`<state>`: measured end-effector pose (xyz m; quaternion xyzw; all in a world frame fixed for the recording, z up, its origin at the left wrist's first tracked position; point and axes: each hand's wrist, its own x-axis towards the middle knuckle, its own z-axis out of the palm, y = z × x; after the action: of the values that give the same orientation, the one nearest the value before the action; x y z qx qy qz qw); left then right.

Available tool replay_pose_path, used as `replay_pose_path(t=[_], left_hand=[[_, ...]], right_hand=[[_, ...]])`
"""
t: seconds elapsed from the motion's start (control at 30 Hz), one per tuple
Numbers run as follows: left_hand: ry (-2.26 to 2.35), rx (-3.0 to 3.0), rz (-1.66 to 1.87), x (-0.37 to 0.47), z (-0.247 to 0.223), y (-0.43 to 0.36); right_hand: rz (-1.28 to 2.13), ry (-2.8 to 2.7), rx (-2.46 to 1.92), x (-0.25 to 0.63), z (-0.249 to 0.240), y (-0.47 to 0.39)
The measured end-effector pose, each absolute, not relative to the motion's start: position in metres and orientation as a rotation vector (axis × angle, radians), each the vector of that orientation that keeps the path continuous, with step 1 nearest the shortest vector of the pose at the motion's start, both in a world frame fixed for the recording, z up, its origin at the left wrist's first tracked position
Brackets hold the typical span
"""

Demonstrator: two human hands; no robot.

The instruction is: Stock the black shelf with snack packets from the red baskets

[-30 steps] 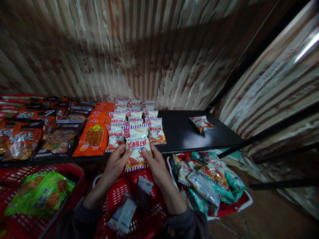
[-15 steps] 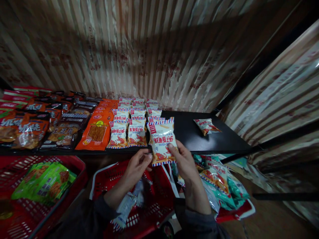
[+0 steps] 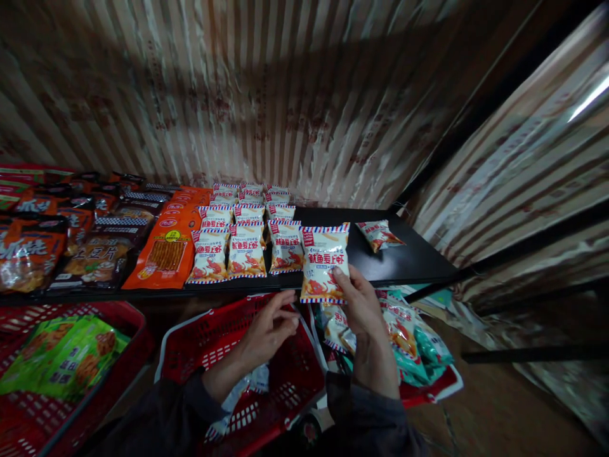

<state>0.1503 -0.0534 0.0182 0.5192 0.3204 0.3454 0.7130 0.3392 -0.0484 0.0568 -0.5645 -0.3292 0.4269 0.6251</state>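
My right hand grips a white snack bag with red lettering and striped ends, thumb on its front, at the shelf's front edge. My left hand is just left of the bag's lower edge, over a red basket, fingers apart and holding nothing. Left of the held bag, matching snack bags stand in rows on the black shelf. One more matching bag lies tilted by itself farther right on the shelf.
Orange snack packs and dark brown packs fill the shelf's left side. Below are a red basket with a few bags, another with green packs, and a third with teal bags. A striped curtain hangs behind.
My right hand has carried the snack bag to the right, uncovering another standing bag in the front row. My left hand is farther from the held bag. The view has shifted slightly.
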Motion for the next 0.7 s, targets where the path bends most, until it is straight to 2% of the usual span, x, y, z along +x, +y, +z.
replay_pose_path(t=[0.33, 0.7], left_hand=[[0.754, 1.103, 0.836, 0.161, 0.023, -0.055], [0.882, 1.106, 0.885, 0.200, 0.036, -0.040]], right_hand=[[0.995, -0.871, -1.282, 0.334, 0.046, -0.040], [0.705, -0.702, -1.294, 0.345, 0.042, -0.034]])
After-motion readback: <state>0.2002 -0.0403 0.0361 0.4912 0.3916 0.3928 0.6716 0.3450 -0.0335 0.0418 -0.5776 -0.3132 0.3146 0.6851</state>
